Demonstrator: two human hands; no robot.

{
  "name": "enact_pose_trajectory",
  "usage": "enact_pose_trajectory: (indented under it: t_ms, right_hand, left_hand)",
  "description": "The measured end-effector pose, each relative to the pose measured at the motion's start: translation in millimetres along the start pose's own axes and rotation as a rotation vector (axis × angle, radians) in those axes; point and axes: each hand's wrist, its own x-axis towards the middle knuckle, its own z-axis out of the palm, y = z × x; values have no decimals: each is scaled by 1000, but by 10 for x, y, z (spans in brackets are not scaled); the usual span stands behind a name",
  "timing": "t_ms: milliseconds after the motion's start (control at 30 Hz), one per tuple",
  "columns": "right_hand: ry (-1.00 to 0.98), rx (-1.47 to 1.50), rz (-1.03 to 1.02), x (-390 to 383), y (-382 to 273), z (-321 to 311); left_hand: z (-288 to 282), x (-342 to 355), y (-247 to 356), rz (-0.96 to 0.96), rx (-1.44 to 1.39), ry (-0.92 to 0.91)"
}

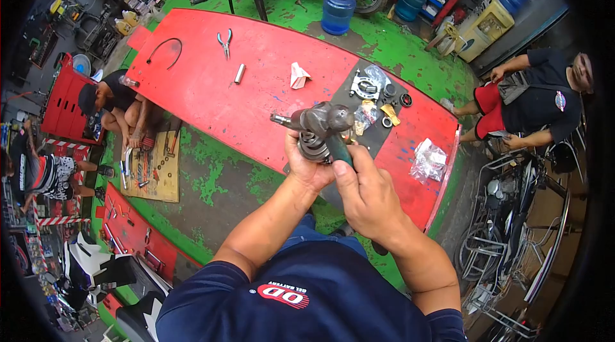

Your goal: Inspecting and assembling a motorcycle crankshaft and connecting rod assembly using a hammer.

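Note:
Over the near edge of a red table (211,98), my right hand (370,198) is closed around the green handle of a hammer (333,118). Its dark, worn metal head points away from me. My left hand (306,172) grips a ringed metal shaft part (312,148) just below the hammer head. A narrow shaft end sticks out to the left; whether it belongs to that part is hard to make out. The hammer head hides much of the held part. Beyond my hands, a dark mat (346,91) bears a round metal clamp (366,88) and a black bearing ring (405,100).
Pliers (225,44), a metal cylinder (239,73), crumpled paper (299,76) and a black cable (168,48) lie across the table. A clear plastic bag (428,161) is at right. One person crouches left; another sits right. A blue water jug (338,12) stands behind.

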Motion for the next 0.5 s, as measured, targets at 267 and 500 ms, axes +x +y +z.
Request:
enact_pose_trajectory:
  t_ms: [267,500]
  right_hand:
    - [103,-5,-9,-80,17,26]
    - [38,12,25,-86,-16,-9]
  left_hand:
    - [32,16,-50,-45,-4,-11]
    - [-140,55,-19,-95,-1,-184]
